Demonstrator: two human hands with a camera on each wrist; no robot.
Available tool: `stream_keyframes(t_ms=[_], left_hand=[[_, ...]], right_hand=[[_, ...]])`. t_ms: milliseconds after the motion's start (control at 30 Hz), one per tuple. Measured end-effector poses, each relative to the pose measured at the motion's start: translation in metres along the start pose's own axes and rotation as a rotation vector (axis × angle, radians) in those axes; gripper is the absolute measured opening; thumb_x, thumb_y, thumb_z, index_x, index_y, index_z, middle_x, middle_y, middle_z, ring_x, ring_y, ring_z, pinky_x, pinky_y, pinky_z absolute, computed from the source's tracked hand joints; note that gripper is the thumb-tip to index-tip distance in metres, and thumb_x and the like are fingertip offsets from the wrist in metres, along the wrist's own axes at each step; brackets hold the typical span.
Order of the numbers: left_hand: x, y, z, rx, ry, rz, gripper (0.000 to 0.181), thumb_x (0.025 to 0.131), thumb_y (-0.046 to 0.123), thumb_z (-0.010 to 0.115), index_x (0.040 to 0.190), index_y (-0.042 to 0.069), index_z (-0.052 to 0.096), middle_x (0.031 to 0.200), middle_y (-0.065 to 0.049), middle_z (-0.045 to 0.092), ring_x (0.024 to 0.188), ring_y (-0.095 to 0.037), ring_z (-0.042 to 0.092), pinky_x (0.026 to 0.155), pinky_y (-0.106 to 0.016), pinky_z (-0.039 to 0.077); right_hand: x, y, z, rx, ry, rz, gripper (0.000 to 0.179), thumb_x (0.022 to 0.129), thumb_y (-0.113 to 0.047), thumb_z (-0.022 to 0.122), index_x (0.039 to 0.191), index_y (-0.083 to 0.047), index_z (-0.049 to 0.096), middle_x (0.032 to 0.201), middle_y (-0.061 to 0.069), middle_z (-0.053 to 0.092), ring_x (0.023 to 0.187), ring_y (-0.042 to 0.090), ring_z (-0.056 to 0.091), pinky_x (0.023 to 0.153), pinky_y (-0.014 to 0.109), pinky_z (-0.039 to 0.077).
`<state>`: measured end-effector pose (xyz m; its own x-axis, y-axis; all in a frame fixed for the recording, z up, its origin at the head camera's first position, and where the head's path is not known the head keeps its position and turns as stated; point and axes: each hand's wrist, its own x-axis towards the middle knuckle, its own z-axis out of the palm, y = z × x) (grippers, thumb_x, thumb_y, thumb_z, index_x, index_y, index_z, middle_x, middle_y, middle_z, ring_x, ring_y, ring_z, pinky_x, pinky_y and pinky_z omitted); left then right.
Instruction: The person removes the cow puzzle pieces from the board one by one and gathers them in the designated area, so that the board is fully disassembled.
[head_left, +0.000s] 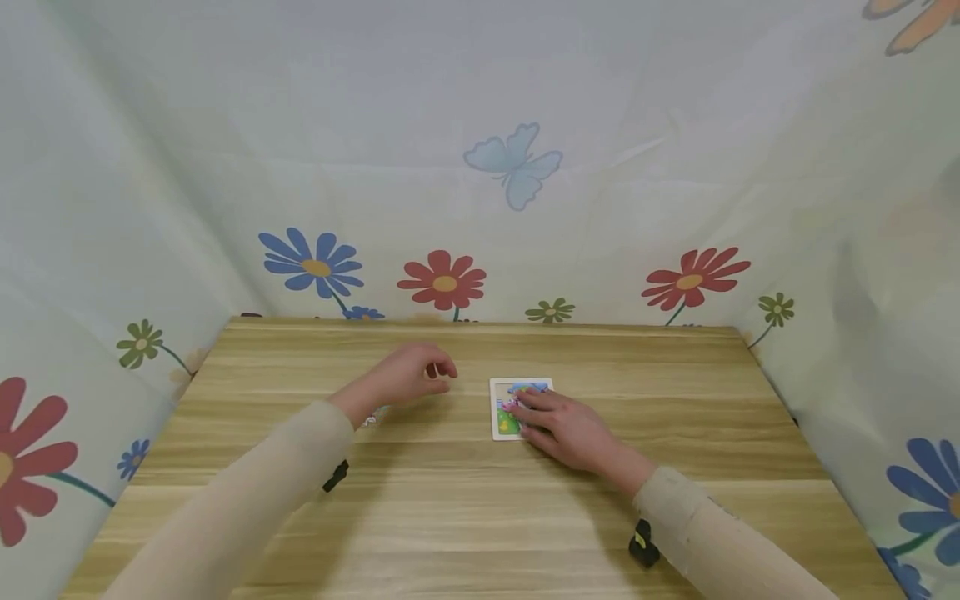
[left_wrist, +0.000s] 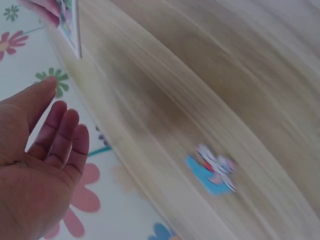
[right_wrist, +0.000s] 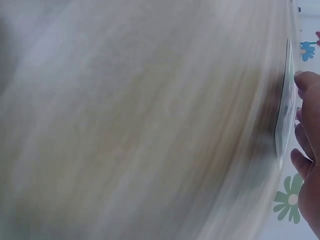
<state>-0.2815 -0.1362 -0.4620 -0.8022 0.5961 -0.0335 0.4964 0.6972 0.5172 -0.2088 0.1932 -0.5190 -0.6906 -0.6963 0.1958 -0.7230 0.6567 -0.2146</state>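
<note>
A small white-framed picture puzzle (head_left: 496,417) lies on the table, with a plain beige patch at its upper left. My right hand (head_left: 572,429) rests on its right part, fingers spread and fairly straight over the picture, hiding much of it. To the left of the puzzle my left hand (head_left: 411,372) hovers above the wood, fingers loosely bent and nothing between them. A puzzle piece (left_wrist: 212,170), blue with a white cartoon figure, lies flat on the table. In the head view that piece (head_left: 372,416) is mostly covered by the left wrist.
The wooden table (head_left: 480,517) has its far edge against a white cloth (head_left: 600,100) printed with flowers and a butterfly. The same cloth hangs along the left and right sides. Dark wrist-camera parts (head_left: 643,544) sit under the sleeves.
</note>
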Motion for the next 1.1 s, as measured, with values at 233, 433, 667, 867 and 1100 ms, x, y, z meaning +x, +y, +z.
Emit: stream_keyframes(t_ms=[233,433,667,867,1100], left_hand=[[0.027,0.028,0.014,-0.008,-0.038,-0.024,0.028,0.098,0.018,0.08,0.125,0.011,0.076,0.116,-0.004,0.074,0.105,-0.021,0.065,0.097,-0.039,0.056],[0.046,0.043,0.027,-0.034,-0.078,-0.031,0.033,0.099,0.02,0.08,0.129,0.01,0.075,0.122,-0.004,0.074,0.107,-0.021,0.064,0.099,-0.039,0.054],[0.06,0.056,0.039,-0.041,-0.125,-0.051,0.03,0.102,0.019,0.076,0.13,0.011,0.075,0.124,-0.004,0.072,0.109,-0.022,0.06,0.102,-0.041,0.051],[0.071,0.06,0.051,-0.017,-0.127,-0.028,0.028,0.101,0.018,0.076,0.128,0.009,0.076,0.12,-0.004,0.072,0.105,-0.02,0.06,0.101,-0.04,0.052],[0.078,0.063,0.057,0.017,-0.123,0.008,0.024,0.1,0.014,0.076,0.123,0.006,0.077,0.114,-0.006,0.072,0.103,-0.022,0.062,0.1,-0.041,0.052]], right_hand=[[-0.008,0.003,-0.004,-0.006,-0.019,0.039,0.048,0.105,-0.036,0.069,0.148,-0.015,0.065,0.158,0.011,0.055,0.148,0.032,0.051,0.119,0.052,0.042],[-0.014,0.005,-0.008,0.006,-0.037,0.063,0.049,0.105,-0.035,0.071,0.148,-0.014,0.065,0.161,0.012,0.052,0.148,0.035,0.049,0.117,0.055,0.043],[-0.016,0.007,-0.007,0.033,-0.063,0.084,0.051,0.106,-0.039,0.068,0.151,-0.016,0.062,0.162,0.013,0.05,0.149,0.036,0.048,0.117,0.054,0.043],[-0.017,0.007,-0.006,0.052,-0.064,0.1,0.051,0.106,-0.038,0.068,0.151,-0.015,0.062,0.162,0.014,0.05,0.15,0.036,0.047,0.116,0.055,0.043],[-0.017,0.008,-0.005,0.056,-0.044,0.1,0.05,0.105,-0.037,0.07,0.149,-0.014,0.064,0.161,0.015,0.051,0.148,0.037,0.049,0.114,0.056,0.045]])
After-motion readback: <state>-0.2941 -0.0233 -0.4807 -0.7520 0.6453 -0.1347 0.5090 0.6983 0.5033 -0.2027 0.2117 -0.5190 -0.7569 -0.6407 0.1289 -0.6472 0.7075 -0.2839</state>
